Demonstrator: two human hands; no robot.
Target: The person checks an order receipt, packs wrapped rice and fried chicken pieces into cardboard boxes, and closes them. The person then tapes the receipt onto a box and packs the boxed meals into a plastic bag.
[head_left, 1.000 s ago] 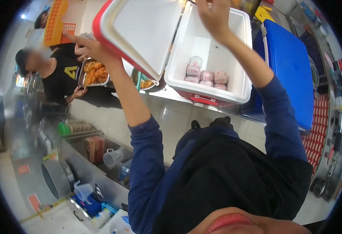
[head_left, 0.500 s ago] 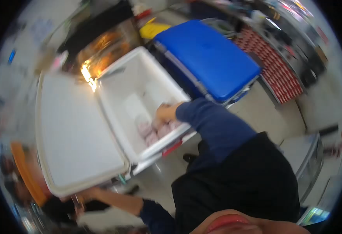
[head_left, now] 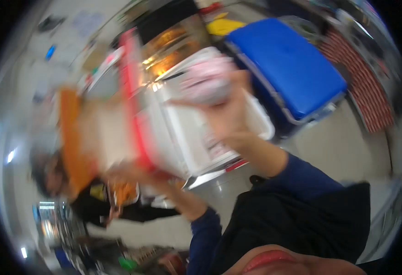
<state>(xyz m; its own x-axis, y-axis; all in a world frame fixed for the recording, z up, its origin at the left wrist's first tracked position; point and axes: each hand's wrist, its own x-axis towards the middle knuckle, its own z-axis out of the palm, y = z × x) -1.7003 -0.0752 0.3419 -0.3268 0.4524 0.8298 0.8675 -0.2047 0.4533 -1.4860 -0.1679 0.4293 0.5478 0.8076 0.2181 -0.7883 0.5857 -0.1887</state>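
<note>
My right hand [head_left: 231, 117] is raised over the open cooler [head_left: 192, 153], gripping a pinkish, rounded package [head_left: 205, 82] that looks wrapped in clear plastic. Motion blur hides what it contains. Below it, more pinkish packages [head_left: 217, 147] lie at the near end of the white interior. At the cooler's left, my left hand [head_left: 130, 173] is at the near edge of the red-and-white lid [head_left: 136, 110], which stands tilted up. That hand is smeared, but its fingers appear closed around the lid's edge.
A blue cooler [head_left: 288, 68] with its lid down stands at the right. Behind the open cooler is a lit glass cabinet [head_left: 171, 39] with orange-brown contents. To the left, another person in black [head_left: 93, 199] is near a tray of orange food [head_left: 124, 191]. Red-and-white striped boxes [head_left: 359, 75] are at the far right.
My right hand has come up from inside the cooler with a pinkish package. My left hand has raised the lid from lying folded back to a tilted position. The view has shifted.
</note>
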